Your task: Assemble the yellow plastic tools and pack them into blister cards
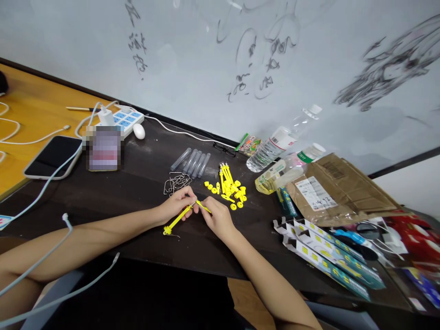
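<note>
My left hand [178, 205] is closed, its fingertips pinching the upper end of a slim yellow plastic rod [178, 221] with a bit of metal at that end. The rod slants down to the left, and a thin wire hook [175, 235] shows at its lower end. My right hand [217, 219] pinches a small flat yellow plastic piece [204, 206] against the rod's upper end. Whether the two parts are joined there I cannot tell. Just beyond my hands lie bent metal wire hooks [176, 182], several clear plastic tubes [195, 162] and a pile of yellow plastic parts [235, 190].
Long printed cardboard boxes [326, 259] and a brown parcel [338, 188] lie on the right. Two bottles [271, 149] lean near the whiteboard [192, 64]. A phone [53, 157], a power strip [127, 120] and white cables [44, 197] occupy the left.
</note>
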